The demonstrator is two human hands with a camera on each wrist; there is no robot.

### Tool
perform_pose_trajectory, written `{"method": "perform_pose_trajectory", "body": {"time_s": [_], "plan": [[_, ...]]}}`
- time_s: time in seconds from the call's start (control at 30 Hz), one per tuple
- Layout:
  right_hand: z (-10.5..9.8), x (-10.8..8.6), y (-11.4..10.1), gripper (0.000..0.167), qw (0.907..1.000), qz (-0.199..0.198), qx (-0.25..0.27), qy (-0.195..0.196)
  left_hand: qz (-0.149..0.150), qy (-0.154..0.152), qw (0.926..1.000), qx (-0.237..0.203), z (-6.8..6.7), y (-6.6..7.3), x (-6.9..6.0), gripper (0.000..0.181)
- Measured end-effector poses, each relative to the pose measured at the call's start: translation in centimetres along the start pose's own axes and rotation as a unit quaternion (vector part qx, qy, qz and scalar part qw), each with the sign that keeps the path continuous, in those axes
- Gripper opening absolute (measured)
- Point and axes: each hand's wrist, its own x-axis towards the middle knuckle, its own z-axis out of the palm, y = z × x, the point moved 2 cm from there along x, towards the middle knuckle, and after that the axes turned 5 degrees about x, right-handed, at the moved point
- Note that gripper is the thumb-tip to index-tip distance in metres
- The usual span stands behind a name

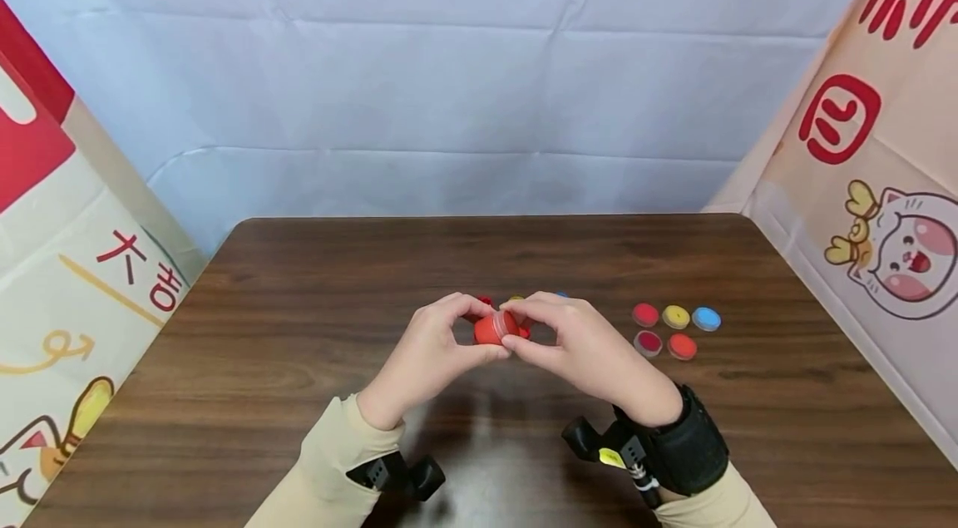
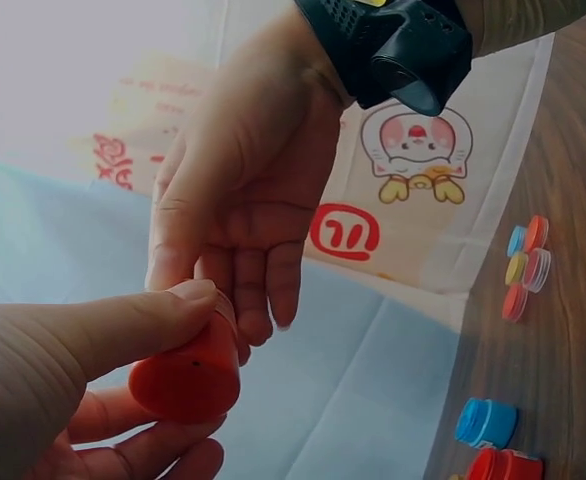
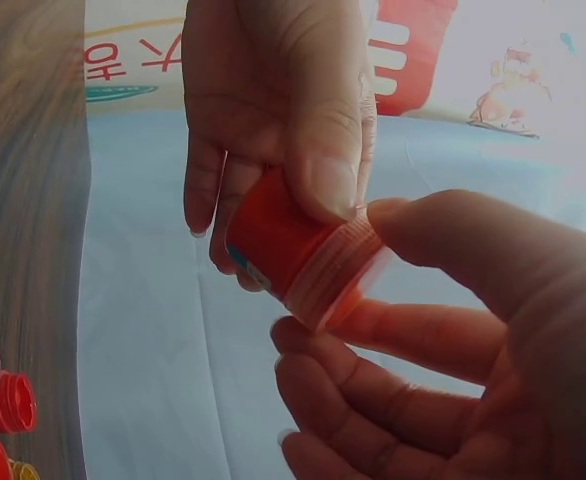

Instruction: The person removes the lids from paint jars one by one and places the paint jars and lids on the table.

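Above the middle of the table, my left hand (image 1: 430,353) grips the body of a small red-orange paint pot (image 1: 490,331) between thumb and fingers. The pot is tilted, and its flat base (image 2: 183,388) faces the left wrist camera. My right hand (image 1: 580,345) pinches the pot's clear ridged lid (image 3: 338,268) with thumb and fingertips. In the right wrist view the lid sits at the mouth of the pot; whether it is fully seated I cannot tell. Part of a label shows on the pot's side.
Behind the hands stand several paint pots, partly hidden, including a blue pot (image 2: 486,423) and a red pot (image 3: 15,402) without its lid. Right of them lie several round lids, among them a yellow lid (image 1: 676,317) and a blue lid (image 1: 707,318), on the wooden table (image 1: 314,278).
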Motion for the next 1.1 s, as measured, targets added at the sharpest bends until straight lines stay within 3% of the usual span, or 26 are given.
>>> {"method": "perform_pose_trajectory", "body": {"time_s": [0.27, 0.47, 0.7, 1.1], "plan": [[-0.56, -0.10, 0.34, 0.044, 0.9972, 0.068, 0.029, -0.008, 0.008, 0.009, 0.9998, 0.017, 0.23, 0.11, 0.21, 0.032], [-0.41, 0.08, 0.53, 0.035, 0.9943, 0.091, 0.055, -0.001, 0.024, 0.026, 0.9987, 0.035, 0.22, 0.10, 0.21, 0.034], [-0.15, 0.35, 0.39, 0.023, 0.9931, 0.094, 0.069, -0.015, 0.018, 0.020, 0.9990, 0.037, 0.28, 0.12, 0.17, 0.035], [-0.03, 0.44, 0.53, 0.022, 0.9960, 0.072, 0.046, -0.027, 0.025, 0.017, 0.9983, 0.049, 0.22, 0.05, 0.20, 0.035]]}}
